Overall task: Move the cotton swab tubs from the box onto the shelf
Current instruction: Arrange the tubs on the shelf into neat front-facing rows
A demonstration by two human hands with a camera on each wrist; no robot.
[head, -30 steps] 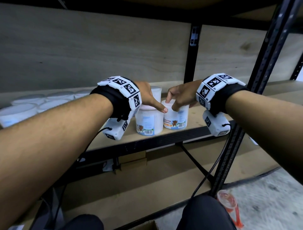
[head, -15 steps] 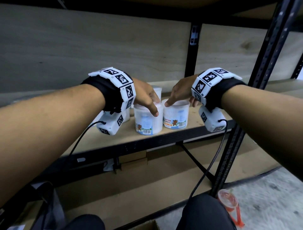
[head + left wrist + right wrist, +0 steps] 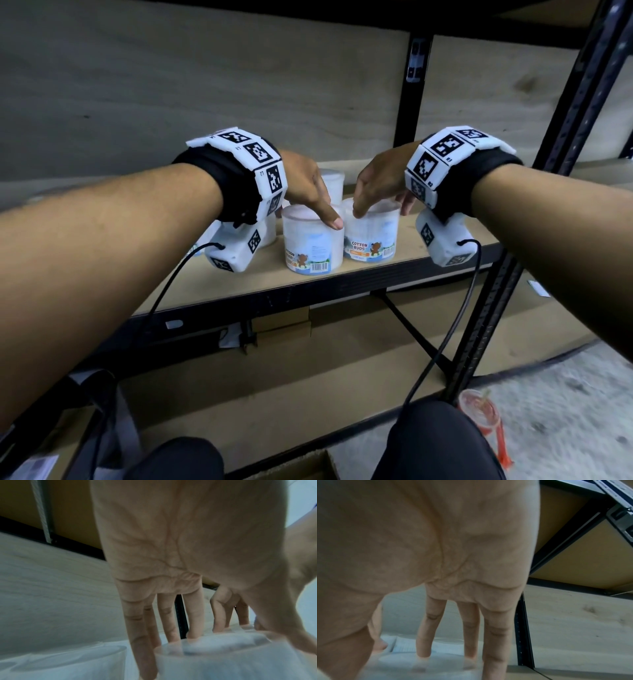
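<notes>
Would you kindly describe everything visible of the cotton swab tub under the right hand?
The cotton swab tub is a squat, round, translucent white plastic container with a lid. Its label reads COTTON BUDS, with a brown bear, an orange band and a barcode. It stands upright near the front edge of the shelf, close beside a second tub. The right hand rests straight fingertips on its lid.

Right hand (image 3: 378,183) has slackened on the right tub (image 3: 371,236); left hand (image 3: 306,190) likewise on the left tub (image 3: 313,246), fingers straighter
</notes>
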